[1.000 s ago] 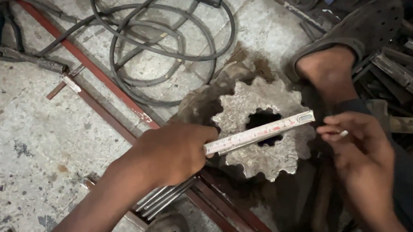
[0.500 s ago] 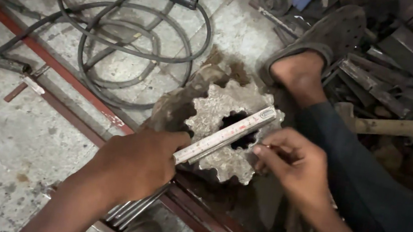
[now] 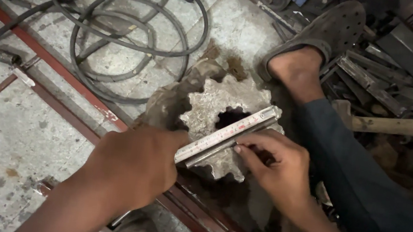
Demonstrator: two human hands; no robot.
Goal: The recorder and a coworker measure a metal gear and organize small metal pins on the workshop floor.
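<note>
Centrally, a rusty toothed metal gear (image 3: 218, 113) with a dark bore is seen lying on the concrete floor (image 3: 4, 156), and a folding ruler (image 3: 228, 134) is laid slantwise across its top face. The ruler's lower end is clamped in the left hand (image 3: 131, 162), whose grip is pressed together around it, with the thumb against the gear's edge. The right hand (image 3: 278, 167) is rested just beside the ruler's middle, its grip pinched on something small at the ruler's edge, too small to be identified. Coiled black cable (image 3: 130, 39) and a red metal bar (image 3: 46, 56) are seen to the left; a sandalled foot (image 3: 317, 53) is planted just beyond the gear, and a wooden handle (image 3: 406, 127) is seen at the right.
</note>
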